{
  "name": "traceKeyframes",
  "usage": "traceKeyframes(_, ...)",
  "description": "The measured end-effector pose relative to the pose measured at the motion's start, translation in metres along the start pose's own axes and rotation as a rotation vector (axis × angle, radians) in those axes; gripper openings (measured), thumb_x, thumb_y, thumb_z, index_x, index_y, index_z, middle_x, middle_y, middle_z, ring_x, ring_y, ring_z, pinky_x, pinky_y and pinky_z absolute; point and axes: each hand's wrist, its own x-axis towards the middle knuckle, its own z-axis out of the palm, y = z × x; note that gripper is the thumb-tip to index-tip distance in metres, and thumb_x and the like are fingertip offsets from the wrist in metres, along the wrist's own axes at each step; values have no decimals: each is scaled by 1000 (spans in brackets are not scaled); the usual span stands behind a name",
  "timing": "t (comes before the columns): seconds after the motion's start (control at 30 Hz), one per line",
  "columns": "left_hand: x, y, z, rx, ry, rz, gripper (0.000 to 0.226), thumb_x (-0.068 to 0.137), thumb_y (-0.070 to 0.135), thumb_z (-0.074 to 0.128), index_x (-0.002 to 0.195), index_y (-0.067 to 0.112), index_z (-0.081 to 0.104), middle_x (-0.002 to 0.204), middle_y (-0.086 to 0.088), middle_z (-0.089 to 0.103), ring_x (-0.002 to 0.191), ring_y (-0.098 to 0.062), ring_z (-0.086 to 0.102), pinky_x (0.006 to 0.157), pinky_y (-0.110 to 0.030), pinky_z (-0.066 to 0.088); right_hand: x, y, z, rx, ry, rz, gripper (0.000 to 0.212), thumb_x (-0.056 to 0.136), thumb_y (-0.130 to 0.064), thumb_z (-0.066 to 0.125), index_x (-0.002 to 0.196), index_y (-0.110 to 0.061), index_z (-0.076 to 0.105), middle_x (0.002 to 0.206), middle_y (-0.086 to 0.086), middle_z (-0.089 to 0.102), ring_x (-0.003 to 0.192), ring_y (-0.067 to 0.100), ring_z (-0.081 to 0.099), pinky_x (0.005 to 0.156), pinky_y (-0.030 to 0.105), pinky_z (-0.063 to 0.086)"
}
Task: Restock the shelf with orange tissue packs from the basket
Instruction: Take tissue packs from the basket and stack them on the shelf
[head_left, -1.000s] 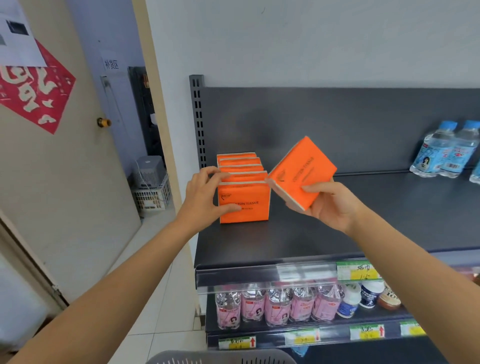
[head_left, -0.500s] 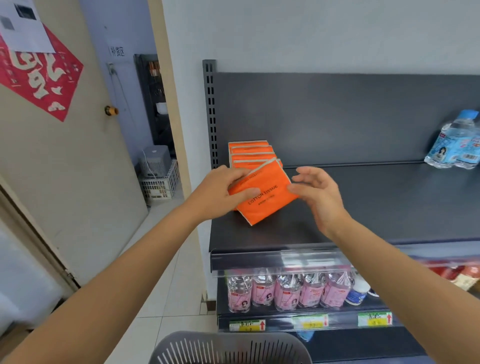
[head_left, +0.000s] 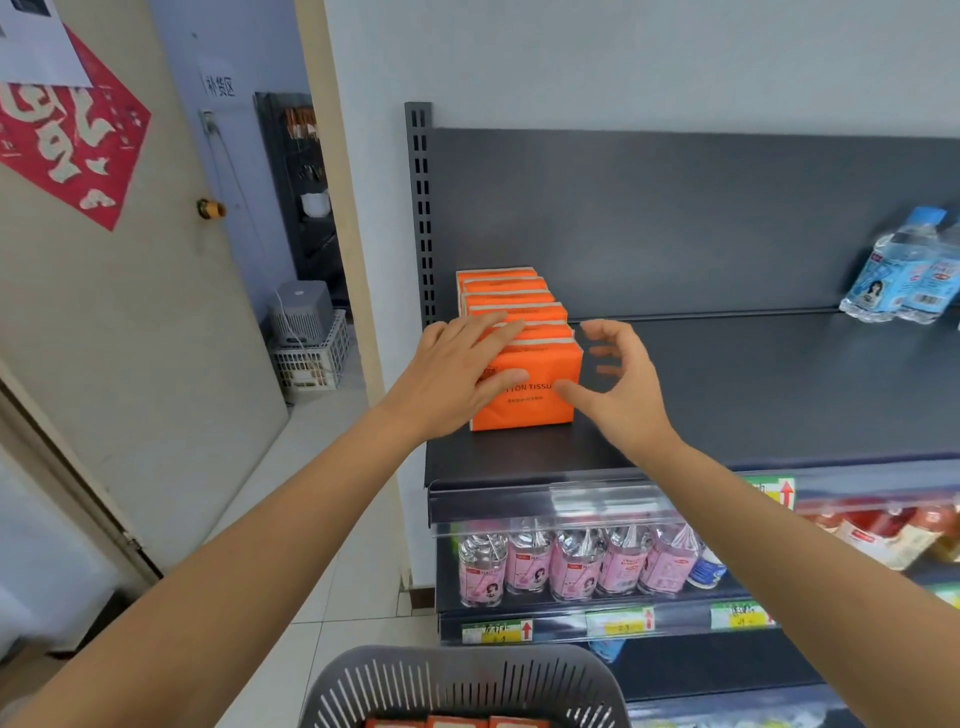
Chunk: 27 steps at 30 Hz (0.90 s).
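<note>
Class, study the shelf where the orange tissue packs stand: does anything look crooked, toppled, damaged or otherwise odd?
Nothing stands out. The orange tissue packs stand upright in one tidy row at the shelf's left end. The left hand rests on the front pack; the right hand is open beside it, thumb touching.

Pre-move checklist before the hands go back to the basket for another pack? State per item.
1. Front orange tissue pack standing upright on the dark metal shelf: ok.
2. Front pack flush with the row of orange packs behind it: ok, no gap visible.
3. Left hand off the packs: not ok, its fingers lie across the top and its thumb on the front face.
4. Right hand free: not ok, the thumb touches the pack's front; the fingers are open beside it.
5. Grey slotted plastic basket has stock left: ok, orange packs show at the bottom edge.
6. Shelf room right of the row: ok.
</note>
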Motion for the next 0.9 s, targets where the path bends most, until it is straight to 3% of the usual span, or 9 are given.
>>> traceKeyframes(0.07,-6,0,-3,-51,28,-50,71,90,68,28,149,30,26,155,4,29,142,-16,24,114,-37,14,-7,-8,2,-77,32,-176,53,75,-14,72,123,-13,50,122,-2,51,112,13,50,98,31,43)
traceKeyframes(0.2,-30,-5,-10,-41,118,-213,76,86,72,22,147,29,32,152,5,36,138,-17,32,110,-39,20,-18,-34,16,-296,-49,-370,56,77,-33,67,126,-12,52,130,3,52,122,19,48,103,45,39)
traceKeyframes(0.3,-59,-13,-15,136,99,-329,83,82,77,13,148,29,30,152,1,37,136,-21,35,108,-43,23,-33,-51,39,-638,-56,-450,73,78,-66,54,136,-24,47,145,5,43,137,24,36,114,51,17)
traceKeyframes(0.4,-94,-24,-22,211,53,-456,88,80,80,7,150,29,24,155,-2,30,139,-26,29,109,-48,22,-45,-62,69,-916,-6,-427,86,76,-81,37,144,-29,37,155,13,29,145,36,17,113,61,1)
traceKeyframes(0.53,-138,-40,-27,235,-12,-575,91,77,82,2,151,32,17,160,-2,18,143,-28,20,113,-51,19,-40,-57,87,-1081,-14,-319,85,79,-71,47,149,-25,29,158,21,14,145,43,8,109,69,5)
traceKeyframes(0.7,-180,-56,-36,228,-32,-620,92,77,82,-1,151,33,19,160,-4,16,143,-28,20,112,-51,18,-33,-43,81,-1184,-104,-242,74,84,-47,62,147,-22,32,156,25,15,142,46,16,109,67,12)
traceKeyframes(0.9,-207,-62,-43,228,-64,-660,91,77,82,0,151,32,19,161,-3,14,143,-28,18,112,-51,16,-31,-48,74,-1184,-119,-231,78,82,-49,63,147,-19,32,154,28,20,141,46,19,107,71,12)
